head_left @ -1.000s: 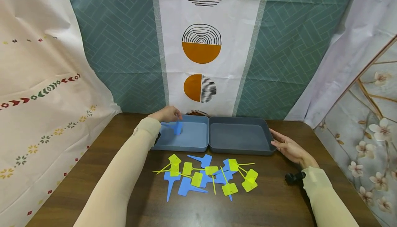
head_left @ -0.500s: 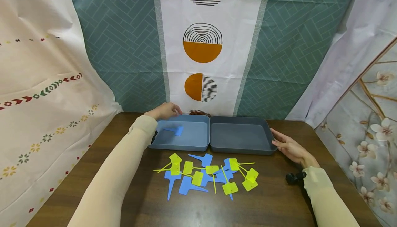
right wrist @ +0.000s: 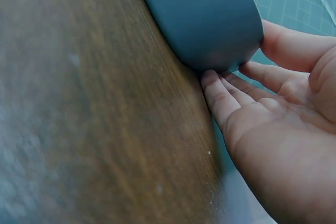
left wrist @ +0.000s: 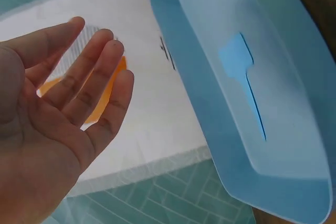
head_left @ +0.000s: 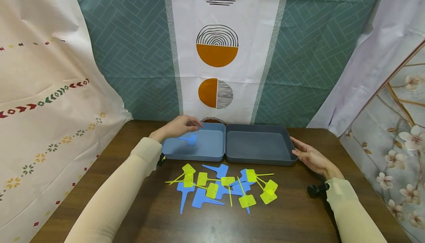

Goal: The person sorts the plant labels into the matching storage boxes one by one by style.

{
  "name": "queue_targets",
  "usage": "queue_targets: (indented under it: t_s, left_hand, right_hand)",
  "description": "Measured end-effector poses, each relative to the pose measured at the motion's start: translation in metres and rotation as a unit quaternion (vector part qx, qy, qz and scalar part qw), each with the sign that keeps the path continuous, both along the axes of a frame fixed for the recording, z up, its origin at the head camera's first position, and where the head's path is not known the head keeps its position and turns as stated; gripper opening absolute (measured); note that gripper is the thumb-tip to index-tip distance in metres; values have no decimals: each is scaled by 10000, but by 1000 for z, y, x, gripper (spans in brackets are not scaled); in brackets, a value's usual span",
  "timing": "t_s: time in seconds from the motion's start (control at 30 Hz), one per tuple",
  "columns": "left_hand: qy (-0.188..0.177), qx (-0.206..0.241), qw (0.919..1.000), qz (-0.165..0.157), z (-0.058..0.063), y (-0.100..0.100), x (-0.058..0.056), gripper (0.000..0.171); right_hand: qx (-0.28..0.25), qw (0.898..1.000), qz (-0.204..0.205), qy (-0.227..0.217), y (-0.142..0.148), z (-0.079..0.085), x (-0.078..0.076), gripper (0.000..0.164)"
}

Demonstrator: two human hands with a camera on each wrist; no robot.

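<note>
My left hand (head_left: 180, 126), empty and with its fingers spread loosely, is above the left part of the light blue tray (head_left: 209, 145). Inside that tray lies one blue plant label (left wrist: 239, 59), flat on the bottom with its pointed stem toward the left end. At the far right, my right hand (head_left: 310, 156) touches the end wall of the dark grey tray (head_left: 257, 147). In the right wrist view its fingertips (right wrist: 211, 80) meet the tray's lower corner, and the thumb lies against the wall higher up.
In front of the trays, several yellow plant labels (head_left: 247, 201) and blue plant labels (head_left: 199, 198) lie scattered and overlapping on the brown wooden table (head_left: 282, 221). The two trays stand side by side. A patterned curtain (head_left: 132, 51) hangs behind them.
My left hand has let go of the blue plant label, which now lies in the light blue tray. That hand first rose, then came slightly lower and to the right. My right hand stays put.
</note>
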State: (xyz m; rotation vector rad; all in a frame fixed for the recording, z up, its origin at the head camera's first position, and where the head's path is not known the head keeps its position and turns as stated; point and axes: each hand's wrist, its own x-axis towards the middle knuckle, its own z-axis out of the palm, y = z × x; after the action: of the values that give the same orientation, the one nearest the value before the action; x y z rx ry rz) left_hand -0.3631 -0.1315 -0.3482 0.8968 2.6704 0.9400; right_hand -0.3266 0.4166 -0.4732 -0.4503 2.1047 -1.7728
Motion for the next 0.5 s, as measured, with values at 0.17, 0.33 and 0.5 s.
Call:
queue_targets:
  t_s: [0.17,0.33,0.5]
  left_hand:
    - [1,254,9996,-152,-6,1,20,26]
    - [-95,372,9990,-228,-12,2,36,27]
    - [-9,539,9978,-384,-15,5,45,25]
  right_hand:
    - [-120,9999,19,-6,1,-1,0,72]
    - [-122,9999,30,-64,1,-2,0,73]
    - [-209,9998,34,-19,1,-2,0,73]
